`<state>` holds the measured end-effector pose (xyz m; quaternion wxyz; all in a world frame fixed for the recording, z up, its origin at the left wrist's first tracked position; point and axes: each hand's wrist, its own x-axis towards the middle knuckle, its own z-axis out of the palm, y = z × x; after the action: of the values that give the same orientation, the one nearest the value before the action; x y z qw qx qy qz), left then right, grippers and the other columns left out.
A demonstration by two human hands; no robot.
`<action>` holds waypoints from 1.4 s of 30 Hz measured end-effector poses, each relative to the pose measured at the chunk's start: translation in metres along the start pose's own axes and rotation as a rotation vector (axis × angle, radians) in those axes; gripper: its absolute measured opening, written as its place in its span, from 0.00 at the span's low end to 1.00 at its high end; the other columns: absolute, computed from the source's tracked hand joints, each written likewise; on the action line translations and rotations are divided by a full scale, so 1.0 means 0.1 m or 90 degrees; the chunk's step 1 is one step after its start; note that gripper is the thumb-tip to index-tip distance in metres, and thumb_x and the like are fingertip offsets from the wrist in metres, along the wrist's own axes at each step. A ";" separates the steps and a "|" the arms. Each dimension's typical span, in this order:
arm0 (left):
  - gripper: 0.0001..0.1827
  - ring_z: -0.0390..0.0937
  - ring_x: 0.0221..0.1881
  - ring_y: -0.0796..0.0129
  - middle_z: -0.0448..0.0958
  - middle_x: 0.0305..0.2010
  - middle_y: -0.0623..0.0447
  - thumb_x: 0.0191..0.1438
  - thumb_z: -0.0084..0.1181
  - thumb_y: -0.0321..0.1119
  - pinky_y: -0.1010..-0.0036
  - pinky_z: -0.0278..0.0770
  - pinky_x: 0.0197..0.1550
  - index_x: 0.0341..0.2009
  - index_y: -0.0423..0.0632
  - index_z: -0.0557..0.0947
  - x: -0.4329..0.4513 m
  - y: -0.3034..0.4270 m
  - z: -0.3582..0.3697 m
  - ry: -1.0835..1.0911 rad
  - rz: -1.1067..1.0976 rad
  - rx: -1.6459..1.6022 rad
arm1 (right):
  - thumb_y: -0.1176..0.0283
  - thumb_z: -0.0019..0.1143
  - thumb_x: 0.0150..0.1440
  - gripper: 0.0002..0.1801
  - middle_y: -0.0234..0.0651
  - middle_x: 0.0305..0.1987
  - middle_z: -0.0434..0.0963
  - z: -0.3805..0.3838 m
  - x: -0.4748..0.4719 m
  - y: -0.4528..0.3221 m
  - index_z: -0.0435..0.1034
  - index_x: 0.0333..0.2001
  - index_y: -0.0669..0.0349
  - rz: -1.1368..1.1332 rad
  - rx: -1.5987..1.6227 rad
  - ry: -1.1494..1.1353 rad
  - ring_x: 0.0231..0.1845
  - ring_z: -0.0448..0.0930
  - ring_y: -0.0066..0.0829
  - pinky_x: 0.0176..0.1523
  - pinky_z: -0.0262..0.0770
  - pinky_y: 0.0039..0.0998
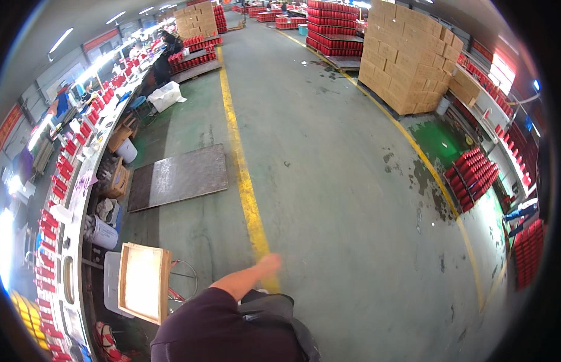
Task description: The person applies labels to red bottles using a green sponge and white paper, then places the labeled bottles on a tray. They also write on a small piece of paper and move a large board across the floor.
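My left hand (269, 262) swings out in front of my body, over the yellow floor line (246, 199). It is motion-blurred, and its fingers cannot be made out; nothing is plainly seen in it. A dark short sleeve (203, 312) covers the upper arm. My right hand is out of view. To the left of my arm is a shallow wooden tray (165, 285) with a bright, light-coloured inside, tilted towards me. A thin metal ring (197, 273) with red legs, perhaps a stool frame, shows beside it. Before me stretches a grey-green painted floor (316, 181).
A long workbench (77, 231) lined with red bottles (47, 233) runs along the left. A flat dark board (181, 176) lies on the floor. Stacked cardboard boxes (407, 59), a pallet stack of red bottles (332, 27) and a rack of red bottles (471, 178) stand right.
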<state>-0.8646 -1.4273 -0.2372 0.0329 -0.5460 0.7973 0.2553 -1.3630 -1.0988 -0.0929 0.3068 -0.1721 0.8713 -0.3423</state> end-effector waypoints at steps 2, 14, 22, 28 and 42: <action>0.16 0.79 0.52 0.47 0.81 0.49 0.39 0.53 0.54 0.38 0.55 0.78 0.51 0.42 0.45 0.86 -0.14 -0.09 -0.70 -0.107 -0.349 -0.166 | 0.62 0.56 0.59 0.16 0.35 0.18 0.75 -0.53 0.23 0.14 0.72 0.25 0.62 -0.020 -0.008 0.087 0.18 0.73 0.30 0.25 0.72 0.36; 0.20 0.76 0.59 0.51 0.79 0.55 0.43 0.56 0.52 0.40 0.57 0.75 0.58 0.51 0.48 0.83 0.56 0.11 -0.53 -0.141 -0.507 -0.079 | 0.65 0.56 0.58 0.14 0.35 0.21 0.76 -0.60 1.54 -0.68 0.72 0.25 0.63 0.033 -0.057 -0.118 0.21 0.74 0.30 0.27 0.73 0.37; 0.13 0.81 0.42 0.41 0.82 0.38 0.38 0.46 0.50 0.32 0.49 0.79 0.44 0.33 0.44 0.85 3.52 4.71 -0.68 0.163 0.045 -0.204 | 0.68 0.56 0.58 0.12 0.36 0.20 0.75 -1.45 2.41 -0.79 0.72 0.25 0.63 -0.011 -0.027 -0.201 0.21 0.75 0.31 0.27 0.75 0.38; 0.13 0.79 0.45 0.43 0.81 0.40 0.39 0.50 0.56 0.34 0.53 0.77 0.46 0.41 0.46 0.82 2.69 7.71 0.00 -0.001 0.330 -0.332 | 0.70 0.55 0.57 0.10 0.36 0.20 0.75 -2.87 2.81 0.06 0.72 0.26 0.63 0.037 0.003 -0.149 0.21 0.76 0.32 0.26 0.76 0.38; 0.21 0.75 0.60 0.52 0.77 0.58 0.48 0.53 0.56 0.41 0.49 0.72 0.58 0.53 0.58 0.82 1.97 7.98 0.87 -0.371 -0.159 0.085 | 0.74 0.54 0.57 0.07 0.37 0.19 0.74 -5.45 2.62 2.40 0.72 0.27 0.64 0.274 0.105 -0.011 0.20 0.79 0.35 0.26 0.79 0.40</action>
<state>-1.6716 -1.3390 -0.0820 0.3266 -0.5402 0.6963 0.3416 -1.9371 -0.7953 -0.0558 0.3933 0.0403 0.8543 -0.3374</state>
